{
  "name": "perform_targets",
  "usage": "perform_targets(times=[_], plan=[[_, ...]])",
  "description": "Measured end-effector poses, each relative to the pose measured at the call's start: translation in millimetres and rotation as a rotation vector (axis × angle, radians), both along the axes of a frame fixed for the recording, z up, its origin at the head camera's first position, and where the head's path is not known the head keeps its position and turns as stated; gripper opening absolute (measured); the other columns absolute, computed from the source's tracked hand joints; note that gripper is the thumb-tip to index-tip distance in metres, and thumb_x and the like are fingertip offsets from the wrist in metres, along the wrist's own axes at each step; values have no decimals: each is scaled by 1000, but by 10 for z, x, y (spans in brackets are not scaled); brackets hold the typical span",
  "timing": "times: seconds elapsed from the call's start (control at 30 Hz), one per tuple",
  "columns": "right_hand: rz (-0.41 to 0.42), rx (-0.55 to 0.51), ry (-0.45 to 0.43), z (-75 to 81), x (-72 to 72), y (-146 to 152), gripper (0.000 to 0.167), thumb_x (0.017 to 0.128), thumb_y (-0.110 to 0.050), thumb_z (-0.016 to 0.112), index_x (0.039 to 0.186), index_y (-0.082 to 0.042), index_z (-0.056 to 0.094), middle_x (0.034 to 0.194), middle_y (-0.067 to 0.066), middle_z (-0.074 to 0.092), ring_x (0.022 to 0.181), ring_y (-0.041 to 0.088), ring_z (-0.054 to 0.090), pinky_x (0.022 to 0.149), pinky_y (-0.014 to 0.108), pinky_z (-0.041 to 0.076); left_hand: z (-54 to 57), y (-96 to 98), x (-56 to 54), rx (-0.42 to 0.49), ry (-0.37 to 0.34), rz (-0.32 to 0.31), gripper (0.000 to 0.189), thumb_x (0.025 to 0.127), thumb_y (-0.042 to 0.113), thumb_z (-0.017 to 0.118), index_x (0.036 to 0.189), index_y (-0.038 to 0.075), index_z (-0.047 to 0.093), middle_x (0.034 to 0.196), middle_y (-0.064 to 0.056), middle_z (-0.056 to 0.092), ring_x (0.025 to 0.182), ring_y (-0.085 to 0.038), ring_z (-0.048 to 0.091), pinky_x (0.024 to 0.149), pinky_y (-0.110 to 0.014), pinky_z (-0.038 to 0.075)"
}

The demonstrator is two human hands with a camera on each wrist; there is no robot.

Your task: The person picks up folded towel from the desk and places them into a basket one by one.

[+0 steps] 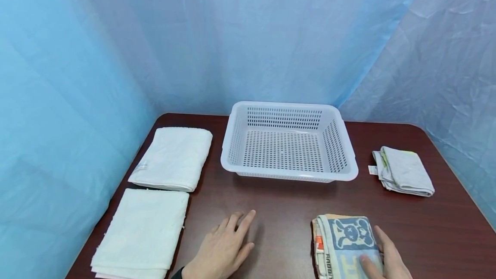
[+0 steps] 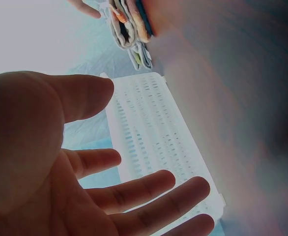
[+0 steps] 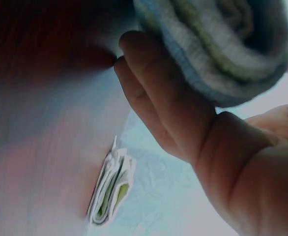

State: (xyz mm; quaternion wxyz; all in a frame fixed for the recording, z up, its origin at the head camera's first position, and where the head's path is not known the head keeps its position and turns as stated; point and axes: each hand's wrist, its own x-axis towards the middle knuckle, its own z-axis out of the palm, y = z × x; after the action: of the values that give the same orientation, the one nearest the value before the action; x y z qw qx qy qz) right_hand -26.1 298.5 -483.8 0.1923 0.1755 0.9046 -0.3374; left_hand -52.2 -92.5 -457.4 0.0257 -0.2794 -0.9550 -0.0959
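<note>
My right hand [image 1: 389,257] holds a folded towel [image 1: 350,237], blue and cream with a cartoon rabbit and lettering, at the front right of the table. Its thumb lies over the top, and in the right wrist view its fingers [image 3: 158,83] pass along the underside of the thick folded edge. An orange tag shows on the towel's left side. My left hand [image 1: 222,246] hovers over the table's front middle with fingers spread and nothing in its grasp. The left wrist view shows its bare palm [image 2: 80,206], with the basket beyond the fingers.
A white perforated plastic basket [image 1: 288,175] stands at the back middle of the dark wooden table [image 1: 279,210], nothing inside it. Two stacks of folded white towels, a back one [image 1: 174,154] and a front one [image 1: 141,231], lie along the left. A folded grey-white towel [image 1: 407,169] lies right. Blue cloth [image 1: 248,33] hangs around.
</note>
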Motion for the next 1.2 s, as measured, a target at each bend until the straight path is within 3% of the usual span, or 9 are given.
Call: perform_targets(times=[0.2,0.33,0.63,0.8,0.9,1.1,1.2], plan=[[30,7,-22,-21,-11,-123,107,92,-50,65,156,4,-2,143,38,31,124,44,46,95,58,41,-15,-15,7,20,10,-3,67,95,40,65,151,17,39,128,-11,57,96,-24,64,65,-36,53],[42,-12,-29,-33,-9,-214,109,90,-52,67,157,1,-1,146,34,27,123,42,44,94,56,41,-32,-25,10,28,6,-3,66,95,39,65,151,16,39,128,-11,56,95,-24,64,63,-35,53],[119,69,43,-14,7,-281,97,91,-42,69,156,0,10,140,33,35,115,37,49,88,50,45,-47,-29,1,21,52,-2,66,94,40,66,150,15,40,126,-11,57,95,-23,64,65,-36,53],[212,87,127,-5,41,-283,80,93,-36,68,154,-7,25,134,33,41,116,40,50,83,49,49,-41,-30,7,19,61,-5,67,94,40,66,150,15,40,126,-10,57,93,-23,64,63,-35,53],[227,99,187,-23,83,-305,71,93,-37,68,151,-12,35,130,32,44,110,40,54,76,47,50,-46,-35,14,21,78,-4,67,94,40,67,150,15,40,126,-11,57,92,-22,64,63,-34,53],[250,186,461,-100,156,-395,43,89,-26,75,128,-13,64,110,16,55,92,24,57,65,37,47,-61,-46,28,16,104,-6,67,93,40,67,150,14,41,125,-11,58,91,-21,64,62,-33,53],[258,224,536,-132,155,-430,37,86,-24,78,120,-13,70,104,10,56,87,18,54,63,33,45,-64,-51,32,11,103,-7,67,93,40,67,150,15,41,125,-10,58,91,-21,64,62,-32,52]])
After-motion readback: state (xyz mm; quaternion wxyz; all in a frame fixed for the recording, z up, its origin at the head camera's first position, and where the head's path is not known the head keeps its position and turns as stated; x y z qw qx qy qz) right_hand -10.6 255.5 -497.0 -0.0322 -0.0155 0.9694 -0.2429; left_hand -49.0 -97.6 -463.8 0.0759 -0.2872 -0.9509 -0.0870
